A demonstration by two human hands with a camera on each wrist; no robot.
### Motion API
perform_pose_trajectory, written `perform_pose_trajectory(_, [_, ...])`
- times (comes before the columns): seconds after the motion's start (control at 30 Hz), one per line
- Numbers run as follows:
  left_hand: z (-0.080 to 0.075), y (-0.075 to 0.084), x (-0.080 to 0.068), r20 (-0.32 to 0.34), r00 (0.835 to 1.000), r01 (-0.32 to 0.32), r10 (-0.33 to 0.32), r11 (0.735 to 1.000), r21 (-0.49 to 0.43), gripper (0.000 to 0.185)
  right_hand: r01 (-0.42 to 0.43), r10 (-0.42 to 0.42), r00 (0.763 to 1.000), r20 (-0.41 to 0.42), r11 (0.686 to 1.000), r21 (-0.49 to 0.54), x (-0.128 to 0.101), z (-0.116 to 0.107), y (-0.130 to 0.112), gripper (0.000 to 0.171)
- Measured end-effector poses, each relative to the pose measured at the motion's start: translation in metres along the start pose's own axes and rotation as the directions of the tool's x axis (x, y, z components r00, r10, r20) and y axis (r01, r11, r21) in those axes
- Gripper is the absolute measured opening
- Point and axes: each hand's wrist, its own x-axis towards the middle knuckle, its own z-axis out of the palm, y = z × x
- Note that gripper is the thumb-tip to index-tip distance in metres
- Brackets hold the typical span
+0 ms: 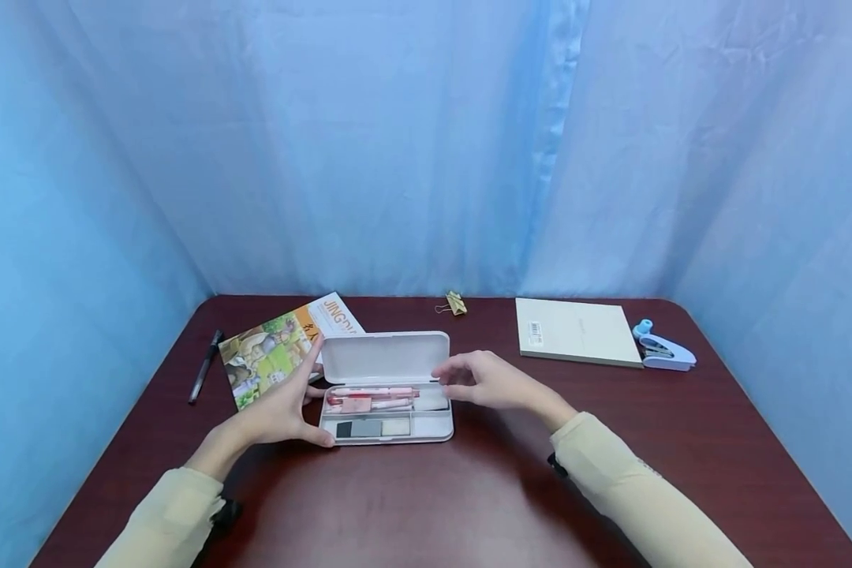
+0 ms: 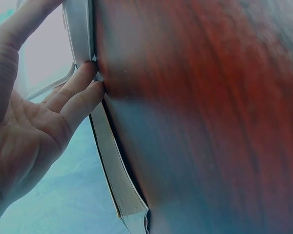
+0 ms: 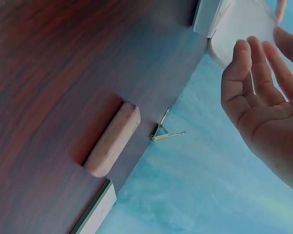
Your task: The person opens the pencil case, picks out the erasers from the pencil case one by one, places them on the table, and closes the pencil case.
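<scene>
A white pencil case [image 1: 386,359] lies unfolded, lid tipped back. Its upper compartment holds pink-and-white pens [image 1: 379,392] and a small pink block [image 1: 356,405]; a grey-and-white block [image 1: 366,427] lies in the front one. My left hand [image 1: 284,402] holds the left end, thumb at the front corner, index finger up beside the lid. In the left wrist view, two fingertips [image 2: 88,73] touch the case close to the tabletop. My right hand [image 1: 493,380] hovers at the right end, fingers loosely bent, nothing visible between them. Its fingertips overlap the case near the hinge.
A colourful book [image 1: 277,359] lies behind my left hand, a black pen [image 1: 206,367] farther left. A gold binder clip [image 1: 456,303] sits at the back. Rightward are a cream notebook [image 1: 575,331] and a light-blue stapler [image 1: 667,353]. The right wrist view shows a pinkish block [image 3: 113,139].
</scene>
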Motion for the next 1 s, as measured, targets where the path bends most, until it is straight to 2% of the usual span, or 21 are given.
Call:
perform_pose_trajectory(0.4, [0.001, -0.001, -0.001, -0.001, 1.000, 0.005, -0.005, 1.000, 0.003, 0.147, -0.021, 0.023, 0.994, 0.105, 1.000, -0.017, 0.001, 0.011, -0.002, 0.034])
perform_pose_trajectory(0.57, [0.002, -0.001, -0.001, -0.003, 1.000, 0.008, -0.008, 1.000, -0.001, 0.147, -0.027, 0.036, 0.993, 0.111, 0.996, -0.083, 0.002, 0.016, 0.000, 0.037])
perform_pose_trajectory(0.87, [0.002, -0.001, 0.001, -0.005, 1.000, 0.017, -0.016, 1.000, 0.015, 0.146, -0.091, 0.103, 0.985, 0.140, 0.992, -0.093, 0.003, 0.020, -0.001, 0.044])
perform_pose_trajectory(1.0, [0.001, 0.000, 0.001, -0.002, 1.000, 0.017, -0.017, 1.000, -0.001, 0.146, -0.095, 0.113, 0.986, 0.126, 0.985, -0.141, 0.005, 0.021, -0.001, 0.044])
